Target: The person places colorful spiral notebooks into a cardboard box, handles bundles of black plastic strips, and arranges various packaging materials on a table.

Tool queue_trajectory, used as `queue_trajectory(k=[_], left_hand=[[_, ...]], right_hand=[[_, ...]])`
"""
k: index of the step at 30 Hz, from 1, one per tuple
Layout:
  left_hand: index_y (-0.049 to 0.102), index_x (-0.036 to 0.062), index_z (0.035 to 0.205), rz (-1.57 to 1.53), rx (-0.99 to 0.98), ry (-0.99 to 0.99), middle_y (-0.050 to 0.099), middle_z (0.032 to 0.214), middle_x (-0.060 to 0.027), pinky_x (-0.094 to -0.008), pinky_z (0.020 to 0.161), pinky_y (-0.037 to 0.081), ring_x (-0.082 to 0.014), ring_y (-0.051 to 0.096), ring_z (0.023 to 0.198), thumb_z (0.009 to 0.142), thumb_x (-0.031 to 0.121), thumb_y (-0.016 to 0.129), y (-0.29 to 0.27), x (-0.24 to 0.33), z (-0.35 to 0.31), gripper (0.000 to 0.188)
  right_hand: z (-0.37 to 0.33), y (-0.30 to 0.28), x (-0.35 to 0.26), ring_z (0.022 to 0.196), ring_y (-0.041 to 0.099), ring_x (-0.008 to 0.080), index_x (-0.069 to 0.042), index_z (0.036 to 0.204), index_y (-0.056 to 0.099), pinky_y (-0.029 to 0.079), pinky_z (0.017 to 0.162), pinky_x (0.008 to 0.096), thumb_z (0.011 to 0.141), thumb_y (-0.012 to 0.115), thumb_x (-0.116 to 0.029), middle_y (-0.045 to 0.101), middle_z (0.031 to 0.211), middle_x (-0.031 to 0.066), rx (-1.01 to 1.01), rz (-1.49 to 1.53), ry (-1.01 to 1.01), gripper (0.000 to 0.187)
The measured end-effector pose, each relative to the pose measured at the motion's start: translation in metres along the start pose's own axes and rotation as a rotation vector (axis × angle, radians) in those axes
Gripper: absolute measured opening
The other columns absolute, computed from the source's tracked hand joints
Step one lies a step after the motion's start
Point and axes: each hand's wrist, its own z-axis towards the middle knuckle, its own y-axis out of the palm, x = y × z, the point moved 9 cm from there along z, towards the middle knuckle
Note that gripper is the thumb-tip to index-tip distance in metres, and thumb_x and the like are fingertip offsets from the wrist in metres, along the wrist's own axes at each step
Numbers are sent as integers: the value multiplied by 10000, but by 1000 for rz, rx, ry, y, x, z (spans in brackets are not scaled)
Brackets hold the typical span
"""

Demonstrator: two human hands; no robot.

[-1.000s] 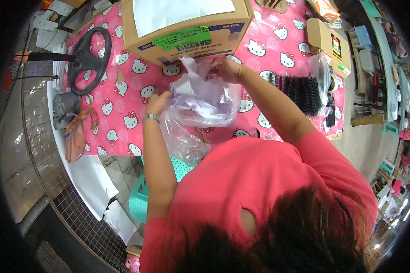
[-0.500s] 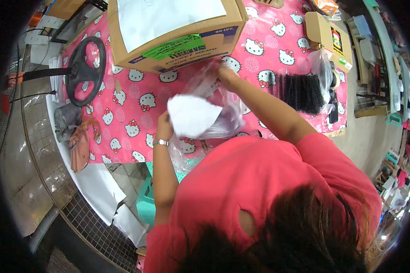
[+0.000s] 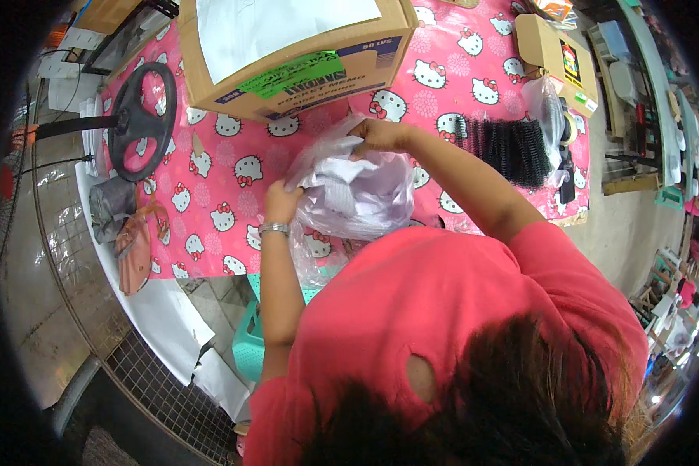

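Observation:
A clear plastic bag (image 3: 330, 210) lies on the table in front of me, with white paper sheets (image 3: 349, 186) inside it. My left hand (image 3: 284, 202), with a metal-band watch at the wrist, grips the bag's left edge. At the bag's far right rim, my right hand (image 3: 380, 137) is closed on the plastic, its fingers bent over the mouth. The bag's mouth stands spread between both hands. How many sheets are inside I cannot make out.
A large cardboard box (image 3: 303, 78) stands just beyond the bag. A black steering wheel (image 3: 141, 122) is at the left. Several black wire coils (image 3: 512, 151) lie at the right, beside a small open carton (image 3: 555, 58). A pink bag (image 3: 134, 252) hangs by the table's left edge.
The white paper that was raised by my left hand is now down inside the plastic bag. My right hand has shifted slightly left and down along the bag's rim.

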Motion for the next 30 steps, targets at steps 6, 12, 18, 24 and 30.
queue_trajectory(k=[6,12,18,24,30], left_hand=[[597,-22,902,-835,87,-99,593,729,-29,-264,577,419,-111,513,623,840,117,576,-37,-18,8,153],[591,40,881,27,672,293,583,857,-107,-385,731,461,-259,573,781,826,111,562,-120,109,-67,94],[575,153,1120,482,-343,414,552,1166,-195,-457,779,482,-347,617,900,809,296,556,59,141,-41,343],[312,224,1390,531,-278,280,575,1131,-225,-422,818,495,-334,620,941,782,342,604,75,87,-12,686],[427,205,1323,495,-309,228,612,1044,-217,-394,838,482,-311,604,979,773,323,621,67,108,-9,595]], right_hand=[[0,-24,-31,967,572,297,-190,1101,634,445,854,384,725,667,-234,602,1067,124,510,-1081,-232,380],[-30,-2,-98,1054,547,274,-202,1167,590,439,889,369,747,580,-197,584,1147,91,686,-1030,-717,420],[-7,35,-91,1161,474,269,-172,1225,537,362,984,390,746,595,-231,507,1274,91,659,-1274,-802,486],[-39,-11,-54,1122,497,325,-180,1331,407,400,930,430,738,667,-252,528,1228,134,292,-1024,-118,652],[-68,0,-51,1075,535,342,-258,1434,180,464,861,447,599,798,-195,429,1292,218,363,-1283,19,1041]])
